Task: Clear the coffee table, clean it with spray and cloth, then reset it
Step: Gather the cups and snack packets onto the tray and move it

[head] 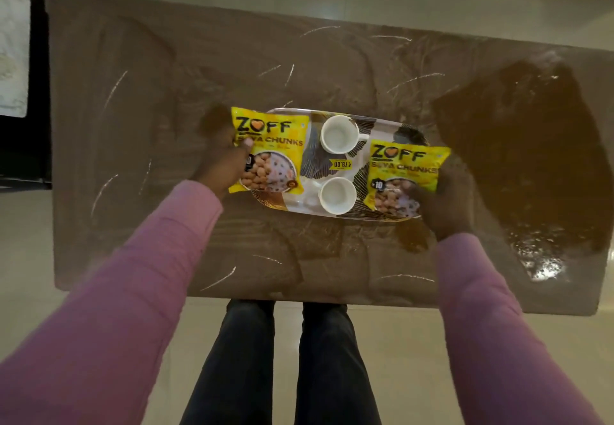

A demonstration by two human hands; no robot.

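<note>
— Pink sleeves (133, 275) come in from both lower corners, with dark trouser legs (232, 358) between them. Where is the tray?
— The patterned tray (310, 194) lies flat on the brown counter (133, 125), near its middle. The left hand (221, 159) grips the left soya chunks packet (270, 150) at the tray's left end, thumb on top, the other fingers hidden underneath.
— And the other side?
— The right hand (445, 205) grips the right soya chunks packet (403, 179) at its lower right corner, thumb over the yellow face. Whether either hand's fingers also catch the tray's rim, I cannot tell.
— Between the packets?
— Two white cups stand upright, the far cup (339, 134) and the near cup (338, 195), with a price sticker (342, 164) between them. A dark patch (518, 145) marks the counter's right end, and pale floor (415, 358) lies around it.
</note>
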